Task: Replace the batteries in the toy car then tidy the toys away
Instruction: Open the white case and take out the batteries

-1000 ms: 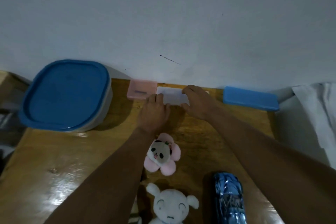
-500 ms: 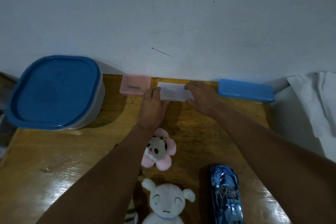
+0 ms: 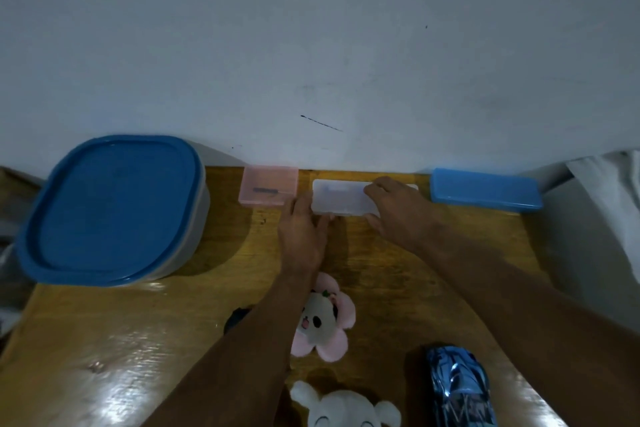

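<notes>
Nearest edge: white plush toy (image 3: 346,409), partly cut off by the frame. Beside it to the right, toy car (image 3: 459,388), blue and glossy, standing on the wooden table (image 3: 104,340) with neither hand on it. Just beyond the plush toy: panda plush (image 3: 323,319) with pink petals, part-covered by the left forearm; a small dark item (image 3: 237,317) shows at the arm's other side, kind not discernible. Mid-table: left hand (image 3: 303,232), thumb on the near edge and forefinger along the left end of the clear box (image 3: 341,198), holding that corner. Right hand (image 3: 398,208), fingers curled over the box top, thumb on its near edge, gripping it. Back row along the wall (image 3: 311,45): large tub (image 3: 110,208) with blue lid, far left; pink box (image 3: 268,185) just left of the clear box; flat blue box (image 3: 485,189) to its right. Far right: white cloth (image 3: 616,201).
</notes>
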Available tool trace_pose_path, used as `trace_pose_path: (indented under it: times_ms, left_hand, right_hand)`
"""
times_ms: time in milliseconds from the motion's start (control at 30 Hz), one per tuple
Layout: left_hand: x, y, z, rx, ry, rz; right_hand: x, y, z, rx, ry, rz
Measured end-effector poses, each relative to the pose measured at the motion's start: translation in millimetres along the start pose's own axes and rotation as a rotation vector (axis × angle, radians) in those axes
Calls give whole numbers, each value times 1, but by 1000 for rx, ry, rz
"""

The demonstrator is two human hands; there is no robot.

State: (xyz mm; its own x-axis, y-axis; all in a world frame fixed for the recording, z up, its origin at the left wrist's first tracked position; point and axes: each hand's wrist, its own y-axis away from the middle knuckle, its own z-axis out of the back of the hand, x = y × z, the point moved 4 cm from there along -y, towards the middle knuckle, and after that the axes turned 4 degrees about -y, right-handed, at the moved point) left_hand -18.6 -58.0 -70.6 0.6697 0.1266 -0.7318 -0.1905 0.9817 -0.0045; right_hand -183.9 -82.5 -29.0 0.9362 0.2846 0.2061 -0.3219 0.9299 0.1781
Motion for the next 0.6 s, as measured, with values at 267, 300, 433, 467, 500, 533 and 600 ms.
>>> trace_pose_path:
  times_ms: [267,300,433,467,500,533,600]
  left_hand:
    - [1,5,-3,-35,21,33]
    - [2,5,-3,-30,29,26]
    - [8,2,-4,-33,61,-5]
    - [8,2,-3,-38,75,-1]
    - [8,0,-2,-38,90,8]
    - [8,-1,0,-37,106,20]
    - [9,-5,4,-23,131,39]
  right_hand:
    - [1,0,1,22,19,-8]
    - [3,0,0,24,29,-10]
    - [10,3,0,25,94,-10]
    - [11,3,1,27,111,-5]
    - [11,4,2,28,128,0]
    - [12,4,3,27,140,7]
    - [13,5,4,19,158,28]
